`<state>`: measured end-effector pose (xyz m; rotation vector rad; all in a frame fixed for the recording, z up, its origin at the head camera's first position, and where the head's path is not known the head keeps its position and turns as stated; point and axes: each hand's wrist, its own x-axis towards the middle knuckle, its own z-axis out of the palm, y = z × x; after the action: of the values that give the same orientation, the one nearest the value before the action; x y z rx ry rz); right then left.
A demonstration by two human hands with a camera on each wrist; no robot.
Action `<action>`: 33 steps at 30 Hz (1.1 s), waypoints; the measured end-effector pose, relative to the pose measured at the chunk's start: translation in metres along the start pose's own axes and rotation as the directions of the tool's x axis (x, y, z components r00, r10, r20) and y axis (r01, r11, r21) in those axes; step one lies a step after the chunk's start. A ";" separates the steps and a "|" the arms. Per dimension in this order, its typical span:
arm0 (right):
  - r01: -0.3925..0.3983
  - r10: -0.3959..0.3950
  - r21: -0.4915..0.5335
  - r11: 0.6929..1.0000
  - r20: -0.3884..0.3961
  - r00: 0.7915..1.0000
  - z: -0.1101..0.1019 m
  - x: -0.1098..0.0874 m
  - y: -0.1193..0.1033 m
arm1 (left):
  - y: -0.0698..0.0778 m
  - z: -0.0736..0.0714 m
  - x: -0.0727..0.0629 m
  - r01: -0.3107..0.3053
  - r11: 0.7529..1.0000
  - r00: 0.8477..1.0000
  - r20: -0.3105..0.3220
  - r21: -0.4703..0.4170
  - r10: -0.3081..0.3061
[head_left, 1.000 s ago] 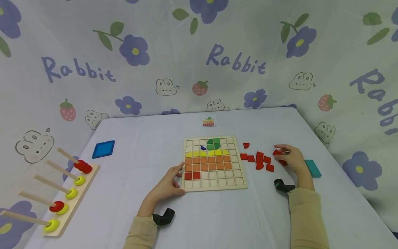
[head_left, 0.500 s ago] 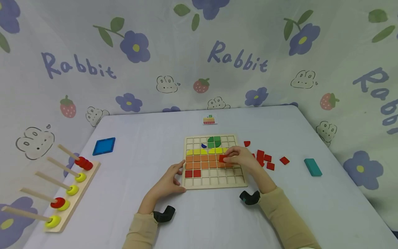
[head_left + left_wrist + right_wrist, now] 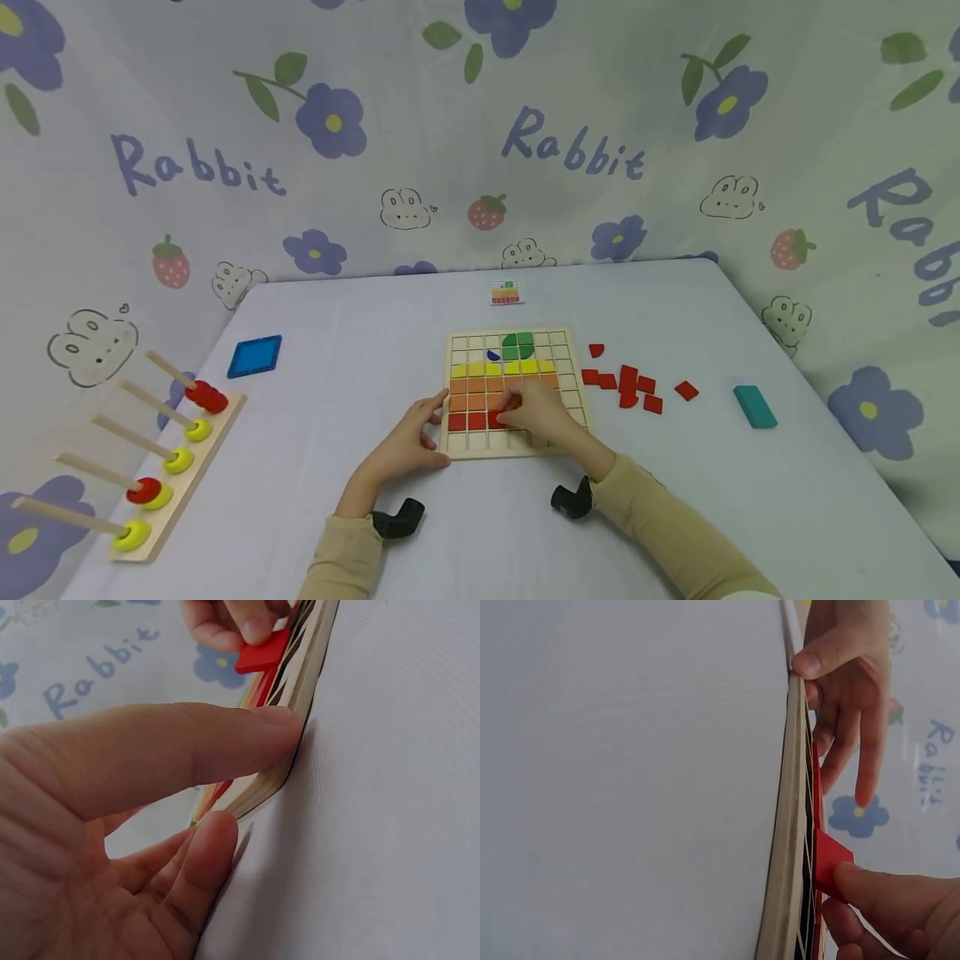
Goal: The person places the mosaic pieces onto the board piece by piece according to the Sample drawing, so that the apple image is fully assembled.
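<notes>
My right hand (image 3: 542, 412) pinches a red square tile (image 3: 830, 862) between thumb and fingers over the wooden grid board (image 3: 480, 445). The tile is tilted, low at the row where two red squares (image 3: 467, 422) lie to its left. My left hand (image 3: 405, 437) rests at the board's near left corner. Its thumb (image 3: 247, 735) presses the near edge, and its index finger lies straight along the left side. Orange squares (image 3: 467, 402), yellow pieces (image 3: 495, 368), green pieces (image 3: 517, 345) and a small blue piece (image 3: 492, 355) sit in the grid. My right hand covers part of the board.
Several loose red tiles (image 3: 627, 379) lie right of the board, with a teal block (image 3: 755, 407) farther right. A pattern card (image 3: 507, 292) stands behind. At left are a blue tray (image 3: 255, 357) and a peg stand (image 3: 187, 483) with red and yellow rings.
My right hand has carried a red square from the loose tiles leftward across the board to the red row. My left hand has stayed at the board's corner.
</notes>
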<state>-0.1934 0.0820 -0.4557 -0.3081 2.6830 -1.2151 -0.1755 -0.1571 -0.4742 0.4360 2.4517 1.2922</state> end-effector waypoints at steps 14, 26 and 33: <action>0.028 -0.035 -0.174 0.984 -0.034 0.999 -0.002 -0.003 -0.002 | 0.000 0.000 0.002 0.000 1.000 1.000 -0.012 -0.002 0.000; -0.140 0.176 0.206 0.969 -0.170 0.970 -0.099 -0.014 0.049 | 0.001 0.000 0.001 0.014 1.000 1.000 -0.018 0.013 -0.014; -0.211 0.292 0.302 0.930 -0.253 0.923 -0.140 -0.025 0.102 | 0.000 0.001 0.001 0.011 1.000 1.000 -0.009 0.001 -0.011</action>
<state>-0.2157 0.2543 -0.4398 0.2761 2.6277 -1.6218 -0.1756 -0.1561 -0.4745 0.4174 2.4595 1.2909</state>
